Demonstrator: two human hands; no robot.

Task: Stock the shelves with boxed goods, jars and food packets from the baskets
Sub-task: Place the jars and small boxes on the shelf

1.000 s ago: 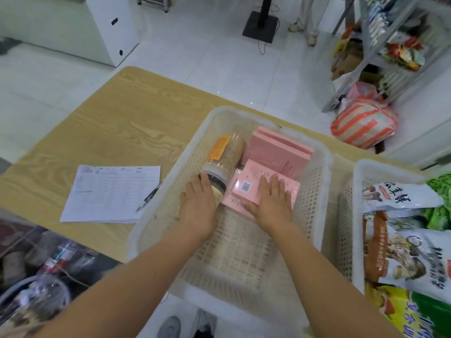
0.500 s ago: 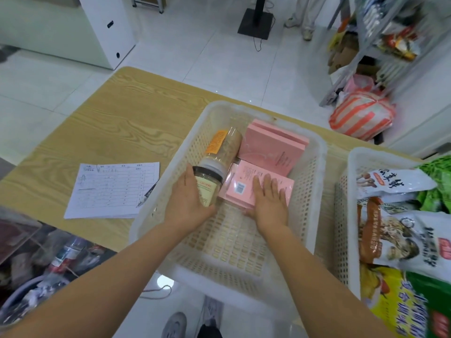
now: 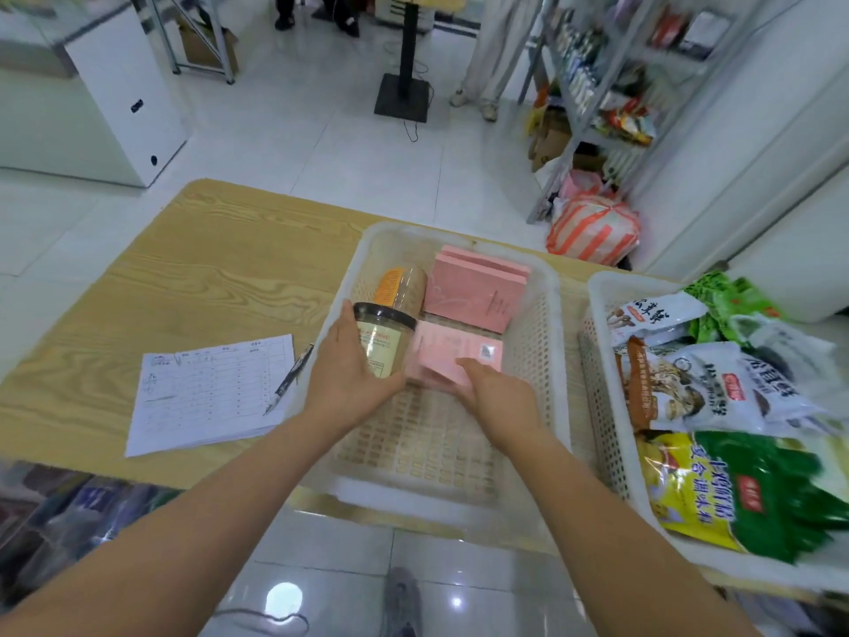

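A white mesh basket point(image 3: 542, 333) on the wooden table point(image 3: 220, 268) holds jars and pink boxes. My left hand point(image 3: 349, 374) grips a black-lidded jar point(image 3: 383, 342) with a beige label, lifted upright above the basket floor. Behind it a second jar point(image 3: 404, 287) with an orange label lies on its side. My right hand point(image 3: 500, 397) holds the near edge of a pink box point(image 3: 452, 356) with a barcode sticker, raised a little. A stack of pink boxes point(image 3: 478, 289) lies at the basket's far end. Metal shelves point(image 3: 611, 89) with goods stand at the far right.
A second white basket point(image 3: 602, 360) to the right is filled with food packets point(image 3: 716, 397). A printed sheet point(image 3: 206, 393) and a pen point(image 3: 289, 379) lie left of the first basket. A striped bag point(image 3: 592, 227) sits on the floor by the shelves. A black stand point(image 3: 404, 89) and a person's legs are further back.
My left hand has closed round the black-lidded jar and stood it upright, lifted. My right hand has slid to the pink box's near edge and raised it. The camera tilted upward.
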